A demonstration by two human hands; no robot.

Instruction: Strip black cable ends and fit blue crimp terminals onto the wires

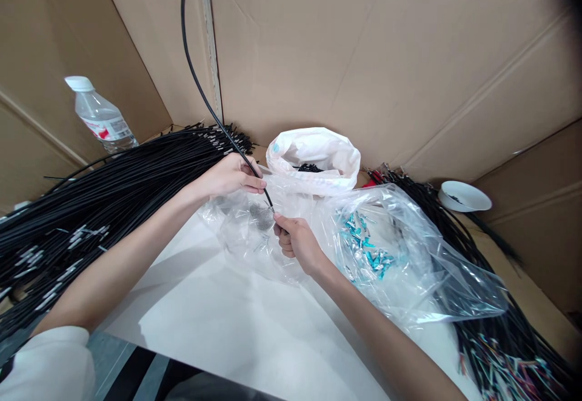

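Black cable [196, 80] is arching down from above and left of the white bag [334, 178], its lower end finishing between my two hands, just in front of the bag's left side. From my remote seat I am seeing its long axis slanting rightward and toward me near that end, so the tip is pointing into the right fingertips. My left hand [233, 174], just left of the white bag, is gripping the cable between thumb and fingers a little above the end. My right hand [296, 240], in front of the white bag, is nearer the tip and pinching there; I cannot tell whether on sheath or strands. Dark wisps [261, 214] are lying on clear plastic [248, 258], left and in front of the white bag.
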